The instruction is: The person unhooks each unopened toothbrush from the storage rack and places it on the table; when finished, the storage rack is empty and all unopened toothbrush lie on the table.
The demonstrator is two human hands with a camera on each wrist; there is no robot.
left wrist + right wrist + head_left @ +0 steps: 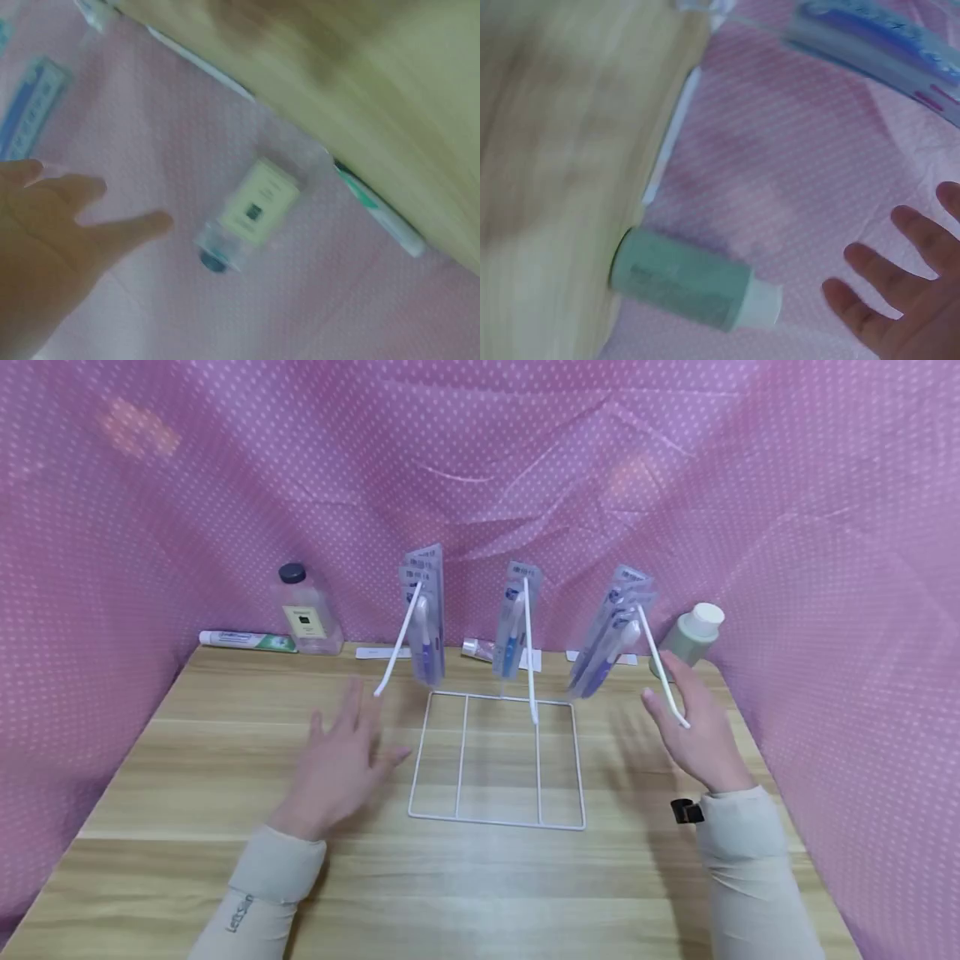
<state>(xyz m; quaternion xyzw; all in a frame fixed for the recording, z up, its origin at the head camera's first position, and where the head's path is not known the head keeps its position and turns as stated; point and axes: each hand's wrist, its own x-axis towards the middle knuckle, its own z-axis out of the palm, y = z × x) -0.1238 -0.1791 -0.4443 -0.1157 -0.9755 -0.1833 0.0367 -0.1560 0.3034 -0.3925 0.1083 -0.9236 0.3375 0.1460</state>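
My left hand (333,768) hovers over the table left of a white wire display rack (495,824), fingers spread and holding nothing. On the other side my right hand (701,735), fingers apart, is near the rack's right hook (660,664), whose tip overlaps it in the head view. Packaged toothbrushes hang from the rack: several on the left hook (424,627), a blue one (512,631) in the middle, several purple ones (609,639) at right. The right wrist view shows the spread fingers (889,281) beside a green bottle (682,281) with a white cap.
Along the table's back edge stand a clear bottle (311,618) with a black cap and a toothpaste tube (247,641) lying flat. Another small tube (477,648) and white strips (382,653) lie behind the rack. A pink dotted curtain (480,460) encloses the table (187,760).
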